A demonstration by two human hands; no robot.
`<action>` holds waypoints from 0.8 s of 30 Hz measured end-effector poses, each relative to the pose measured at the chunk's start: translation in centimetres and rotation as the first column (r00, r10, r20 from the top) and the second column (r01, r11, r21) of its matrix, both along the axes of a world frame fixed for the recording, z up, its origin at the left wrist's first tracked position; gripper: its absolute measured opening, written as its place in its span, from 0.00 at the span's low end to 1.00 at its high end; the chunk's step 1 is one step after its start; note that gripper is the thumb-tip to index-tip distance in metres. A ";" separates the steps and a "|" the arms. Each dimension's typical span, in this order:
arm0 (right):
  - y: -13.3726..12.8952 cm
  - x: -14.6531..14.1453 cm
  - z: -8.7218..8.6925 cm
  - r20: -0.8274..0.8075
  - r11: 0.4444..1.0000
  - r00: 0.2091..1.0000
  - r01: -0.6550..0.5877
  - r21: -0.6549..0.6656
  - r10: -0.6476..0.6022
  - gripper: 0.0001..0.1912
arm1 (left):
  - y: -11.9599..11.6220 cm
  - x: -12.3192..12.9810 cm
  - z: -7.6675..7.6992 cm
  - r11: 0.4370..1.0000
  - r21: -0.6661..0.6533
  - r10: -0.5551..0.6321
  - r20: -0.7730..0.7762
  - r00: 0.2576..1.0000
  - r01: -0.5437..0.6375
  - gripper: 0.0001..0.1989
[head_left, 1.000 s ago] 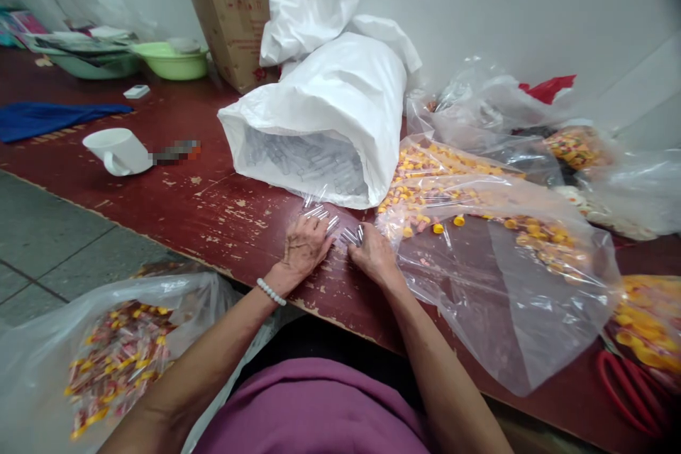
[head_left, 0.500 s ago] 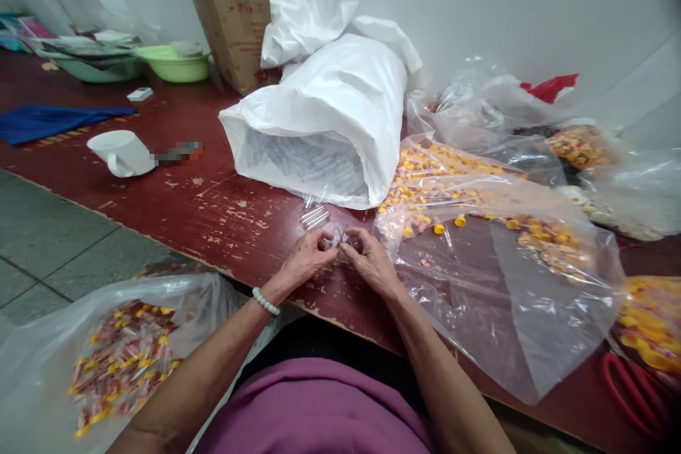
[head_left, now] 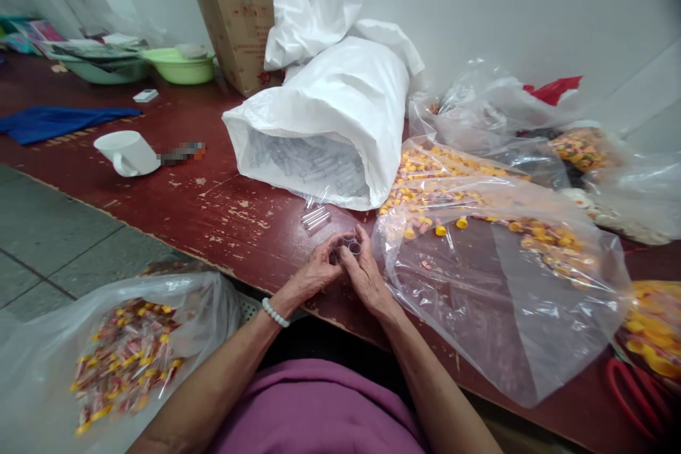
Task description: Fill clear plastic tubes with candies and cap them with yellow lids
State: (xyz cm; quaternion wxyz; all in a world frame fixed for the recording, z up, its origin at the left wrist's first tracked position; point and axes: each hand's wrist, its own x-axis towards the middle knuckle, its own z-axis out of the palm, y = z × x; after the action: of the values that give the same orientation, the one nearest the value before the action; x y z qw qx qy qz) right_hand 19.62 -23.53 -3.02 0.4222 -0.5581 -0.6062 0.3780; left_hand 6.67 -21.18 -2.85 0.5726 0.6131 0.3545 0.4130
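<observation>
My left hand (head_left: 319, 267) and my right hand (head_left: 366, 273) meet over the front edge of the red table, fingers curled around a small bunch of clear tubes (head_left: 351, 247) whose round open ends face up. Just beyond the hands, several loose clear tubes (head_left: 316, 218) lie on the table. They are in front of a white sack (head_left: 340, 92), whose open mouth shows many more tubes inside. To the right, a clear plastic bag (head_left: 468, 284) holds many small pieces with yellow caps.
A white mug (head_left: 128, 154), blue cloth (head_left: 64, 122), green basin (head_left: 184, 67) and cardboard box (head_left: 245, 28) are at the left and back. Capped tubes fill a plastic bag (head_left: 133, 362) at lower left. Red-handled scissors (head_left: 635, 394) lie at lower right.
Both hands have drawn slightly nearer my body and closed further around the tubes. The tubes' round ends now show between the fingers. The view has shifted slightly.
</observation>
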 end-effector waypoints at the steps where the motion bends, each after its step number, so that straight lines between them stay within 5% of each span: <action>1: -0.1 -0.1 -0.2 0.009 1.000 1.000 -0.007 0.005 0.006 0.35 | -0.1 0.0 -0.1 1.000 0.006 -0.007 -0.004 1.000 0.007 0.24; 4: -0.6 -0.5 0.0 0.062 0.998 0.996 -0.059 -0.012 0.059 0.38 | -0.4 0.0 -0.2 0.999 0.041 -0.002 -0.005 1.000 0.002 0.23; 8: -2.6 0.2 2.5 0.172 0.996 0.982 -0.082 0.027 0.076 0.37 | -0.4 0.7 -0.3 0.995 0.058 0.082 -0.014 0.997 -0.081 0.14; 13: -2.6 8.0 5.4 0.261 0.926 0.923 0.192 0.326 -0.284 0.17 | -0.2 1.3 -0.1 0.982 -0.067 0.180 0.089 0.980 -0.174 0.18; 16: 0.0 14.5 4.3 0.453 0.837 0.705 0.468 0.283 -0.547 0.17 | -0.1 1.4 -0.2 0.991 -0.070 0.120 0.067 0.990 -0.115 0.20; 19: 3.1 18.2 1.8 0.510 0.831 0.660 0.491 0.263 -0.551 0.19 | -0.1 1.8 -0.3 0.995 -0.067 0.077 0.042 0.996 -0.075 0.22; 24: 5.1 18.3 -0.5 0.542 0.835 0.640 0.476 0.277 -0.545 0.15 | -0.5 2.1 0.2 0.995 0.028 0.093 -0.073 0.993 -0.091 0.17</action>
State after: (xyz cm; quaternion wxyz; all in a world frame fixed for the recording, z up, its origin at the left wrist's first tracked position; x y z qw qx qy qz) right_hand 37.90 -18.41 -3.50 0.3268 -0.7724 -0.5444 0.0130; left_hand 8.76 -21.65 -2.62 0.5319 0.6180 0.3981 0.4202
